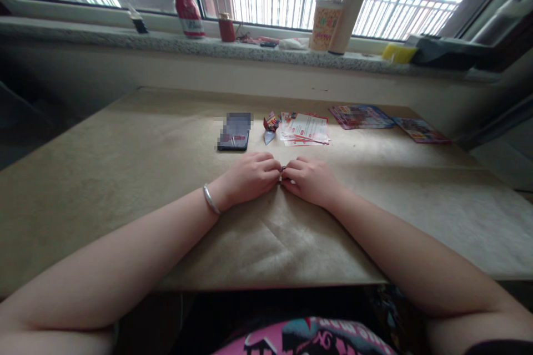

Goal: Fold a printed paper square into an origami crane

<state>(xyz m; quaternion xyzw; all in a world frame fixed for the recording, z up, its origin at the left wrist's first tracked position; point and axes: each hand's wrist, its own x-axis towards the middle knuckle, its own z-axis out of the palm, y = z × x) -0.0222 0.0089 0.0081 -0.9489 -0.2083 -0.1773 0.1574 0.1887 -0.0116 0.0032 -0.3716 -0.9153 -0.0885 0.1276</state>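
Observation:
My left hand (255,176), with a silver bangle on the wrist, rests on the table with its fingers bent together. Opposite it, my right hand (311,180) is closed too, fingertips almost meeting the left ones. Between them both hands pinch a small dark-and-white piece (282,173), mostly hidden by the fingers, so its kind does not show. Just beyond the hands lie a dark phone (235,130), a small folded colourful paper piece (271,122) with a pale pointed part (269,137), and a loose pile of white printed cards (308,127) with red edges.
Colourful printed sheets (362,116) and another sheet (422,130) lie at the table's far right. A pale cover spreads over the table (104,177). Along the stone windowsill stand a red can (189,18), a red bottle (226,29), a patterned cup (325,25) and a yellow item (398,53).

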